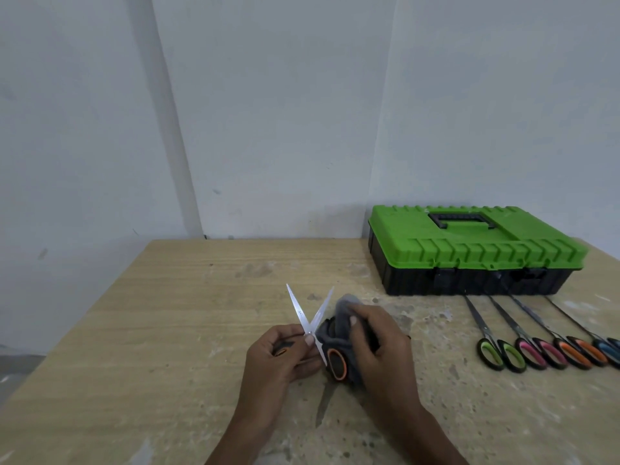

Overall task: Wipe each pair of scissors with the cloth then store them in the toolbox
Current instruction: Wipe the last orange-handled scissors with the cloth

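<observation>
Against white walls (275, 102), stained table (161, 317), green toolbox (469, 250)

The pale wooden worktop (167, 330), scuffed and blotched, carries a closed green-lidded toolbox (469, 243) at its far right corner. Just in front of it, near the right edge, four pairs of scissors (528, 351) lie side by side, blades pointing at the box.
</observation>
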`<state>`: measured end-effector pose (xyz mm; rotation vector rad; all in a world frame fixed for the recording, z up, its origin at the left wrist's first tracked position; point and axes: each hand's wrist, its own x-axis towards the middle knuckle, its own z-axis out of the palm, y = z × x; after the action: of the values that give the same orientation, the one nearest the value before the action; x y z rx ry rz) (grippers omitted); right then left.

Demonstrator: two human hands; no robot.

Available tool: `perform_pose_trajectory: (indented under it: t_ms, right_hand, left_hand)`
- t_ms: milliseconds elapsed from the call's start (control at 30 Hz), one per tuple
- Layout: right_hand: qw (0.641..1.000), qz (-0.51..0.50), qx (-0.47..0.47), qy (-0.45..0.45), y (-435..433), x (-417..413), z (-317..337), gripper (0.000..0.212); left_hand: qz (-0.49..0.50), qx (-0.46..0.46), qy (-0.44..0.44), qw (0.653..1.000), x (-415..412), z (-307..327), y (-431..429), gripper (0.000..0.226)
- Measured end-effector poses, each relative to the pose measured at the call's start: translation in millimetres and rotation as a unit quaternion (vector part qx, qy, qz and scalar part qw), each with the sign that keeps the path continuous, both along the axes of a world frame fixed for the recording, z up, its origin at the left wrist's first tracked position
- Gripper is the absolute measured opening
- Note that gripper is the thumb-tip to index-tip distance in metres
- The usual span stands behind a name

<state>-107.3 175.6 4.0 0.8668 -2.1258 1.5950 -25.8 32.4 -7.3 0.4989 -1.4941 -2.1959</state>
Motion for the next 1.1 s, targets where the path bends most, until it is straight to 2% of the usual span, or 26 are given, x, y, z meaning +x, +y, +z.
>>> perform_pose_trajectory:
  t_ms: [100, 167, 400, 633, 733, 833, 967, 1033, 1100]
  right_hand:
    - [0.989, 0.07, 0.117, 0.059, -9.3, 8.7, -6.3, 0.028]
    - [0.985, 0.068, 0.148, 0.06, -14.3, 6.5, -9.9, 0.029]
    - [0.995, -0.012, 0.093, 0.024, -6.0, -13.1, -10.2, 0.035]
    - [0.985, -0.125, -0.014, -0.114, 6.1, -38.5, -9.3, 0.032]
    - [0.992, -0.102, -0.042, -0.065, 9.4, -27.1, -4.4, 0.034]
    - [1.0, -0.025, 0.001, 0.009, 3.4, -9.2, -5.0, 0.032]
    - [0.985, 0.052, 0.147, 0.067, -7.7, -8.4, -10.9, 0.032]
    - [0.988, 0.036, 0.143, 0.044, -5.5, -15.6, -9.7, 0.031]
    - [0.996, -0.001, 0.093, 0.0, -0.4, -20.7, -6.1, 0.033]
  left_hand:
    - [-0.008, 0.002, -0.003, 1.0, 0.1, -0.6, -1.3, 0.014]
    - [-0.013, 0.0, -0.003, 1.0, 0.7, -0.7, -2.4, 0.013]
    - [-0.033, -0.058, -0.02, 0.998, 1.7, 0.0, 2.4, 0.003]
    - [-0.025, -0.048, -0.02, 0.998, 3.1, 4.4, 5.7, 0.007]
    - [-0.019, -0.041, -0.026, 0.999, 2.8, 3.5, 5.1, 0.011]
    - [-0.021, -0.032, -0.032, 0.999, 1.1, 2.4, 4.4, 0.013]
    - [-0.026, -0.035, -0.028, 0.999, 2.6, 3.4, 3.2, 0.009]
    - [-0.027, -0.034, -0.026, 0.999, 3.3, 4.3, 4.0, 0.008]
    - [-0.023, -0.031, -0.027, 0.999, 2.8, 5.2, 5.0, 0.012]
